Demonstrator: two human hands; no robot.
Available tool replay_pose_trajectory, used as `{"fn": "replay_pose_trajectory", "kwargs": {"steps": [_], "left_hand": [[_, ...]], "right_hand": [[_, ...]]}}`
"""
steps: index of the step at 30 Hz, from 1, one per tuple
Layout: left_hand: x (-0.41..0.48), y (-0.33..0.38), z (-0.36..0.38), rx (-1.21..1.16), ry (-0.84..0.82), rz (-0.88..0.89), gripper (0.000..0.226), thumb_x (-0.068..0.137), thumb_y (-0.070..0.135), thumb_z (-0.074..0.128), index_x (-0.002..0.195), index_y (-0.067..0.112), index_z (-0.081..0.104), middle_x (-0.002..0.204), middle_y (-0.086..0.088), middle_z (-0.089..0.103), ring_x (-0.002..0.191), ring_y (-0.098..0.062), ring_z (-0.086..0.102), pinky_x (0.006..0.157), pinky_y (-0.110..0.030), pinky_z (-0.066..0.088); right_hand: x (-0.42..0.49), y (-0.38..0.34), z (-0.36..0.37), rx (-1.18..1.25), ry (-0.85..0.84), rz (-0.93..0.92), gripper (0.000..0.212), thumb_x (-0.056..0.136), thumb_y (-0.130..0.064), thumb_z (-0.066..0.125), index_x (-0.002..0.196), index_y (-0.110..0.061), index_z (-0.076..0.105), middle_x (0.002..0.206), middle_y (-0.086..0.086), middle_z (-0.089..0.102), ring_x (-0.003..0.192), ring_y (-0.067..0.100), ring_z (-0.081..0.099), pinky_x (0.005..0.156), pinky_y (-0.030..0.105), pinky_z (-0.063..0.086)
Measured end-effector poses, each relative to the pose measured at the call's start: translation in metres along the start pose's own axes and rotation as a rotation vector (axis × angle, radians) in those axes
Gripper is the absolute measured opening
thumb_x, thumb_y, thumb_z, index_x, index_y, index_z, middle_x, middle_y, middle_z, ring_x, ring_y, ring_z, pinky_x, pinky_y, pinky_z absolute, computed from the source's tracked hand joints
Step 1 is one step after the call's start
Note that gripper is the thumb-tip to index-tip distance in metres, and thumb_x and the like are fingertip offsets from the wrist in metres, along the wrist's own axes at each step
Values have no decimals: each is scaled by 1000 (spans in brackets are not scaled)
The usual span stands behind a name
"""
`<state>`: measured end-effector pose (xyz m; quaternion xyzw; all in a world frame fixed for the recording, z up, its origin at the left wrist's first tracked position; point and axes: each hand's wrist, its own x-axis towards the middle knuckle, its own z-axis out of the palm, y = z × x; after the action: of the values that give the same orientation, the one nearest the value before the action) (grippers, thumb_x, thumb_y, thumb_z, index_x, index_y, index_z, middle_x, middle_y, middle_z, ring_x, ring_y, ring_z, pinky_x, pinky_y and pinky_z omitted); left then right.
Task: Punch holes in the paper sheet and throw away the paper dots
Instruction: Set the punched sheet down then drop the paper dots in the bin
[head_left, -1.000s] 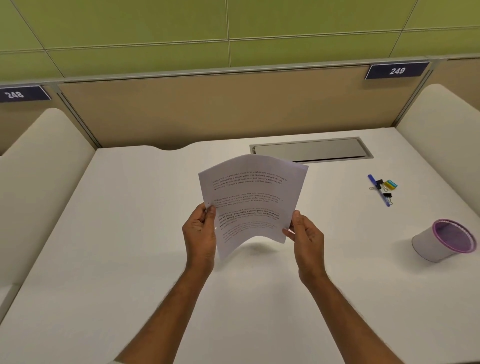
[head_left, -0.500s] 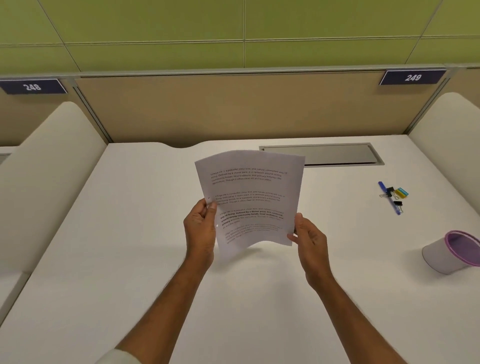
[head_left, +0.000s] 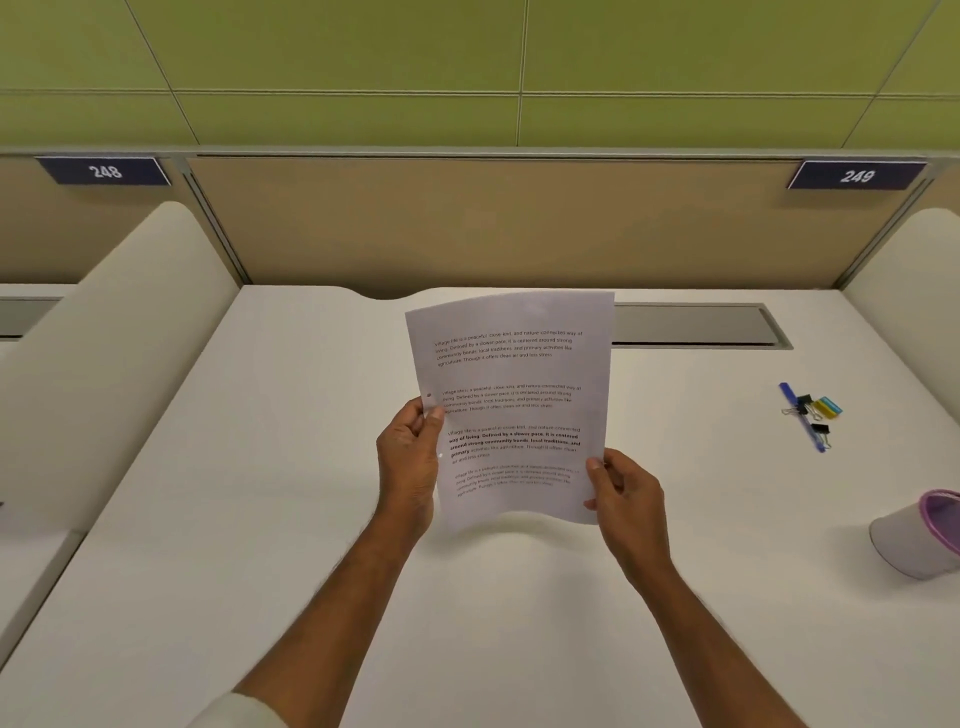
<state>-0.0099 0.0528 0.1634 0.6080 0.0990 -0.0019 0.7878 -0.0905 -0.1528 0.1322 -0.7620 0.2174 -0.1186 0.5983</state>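
A printed paper sheet (head_left: 511, 400) is held upright above the white desk (head_left: 260, 519), text facing me. My left hand (head_left: 408, 462) pinches its left edge, thumb on the front. My right hand (head_left: 626, 501) pinches its lower right corner. Two small punched holes show along the left margin, one just above my left thumb and one below it. The sheet's bottom edge curls slightly. No hole punch is in view.
A small white bin with a purple rim (head_left: 922, 535) lies tipped at the right edge. A blue pen (head_left: 802, 418) and several binder clips (head_left: 818, 410) lie at the back right. A grey cable hatch (head_left: 696, 325) sits behind the sheet. Cream dividers flank the desk.
Both hands have raised the sheet and straightened it to face me. The view has shifted left, so the bin sits nearer the right edge.
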Motion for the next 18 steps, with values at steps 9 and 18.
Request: {"fn": "replay_pose_trajectory", "kwargs": {"steps": [9,18], "left_hand": [[11,-5,-10,4,23,-31,17,100,10,57,110,11,70,102,-3,79,89,-16,74,75,-26,60],[16,-16,-28,123,-63,-130,19,97,11,63,115,15,70,105,1,78,94,-18,76,80,-32,61]], "right_hand": [[2,5,9,52,-17,69,20,101,-17,55,95,-23,73,88,-7,77,60,13,63,65,33,57],[10,12,11,112,-98,150,19,100,-12,57,100,-19,74,91,-4,78,66,16,62,70,37,59]]}}
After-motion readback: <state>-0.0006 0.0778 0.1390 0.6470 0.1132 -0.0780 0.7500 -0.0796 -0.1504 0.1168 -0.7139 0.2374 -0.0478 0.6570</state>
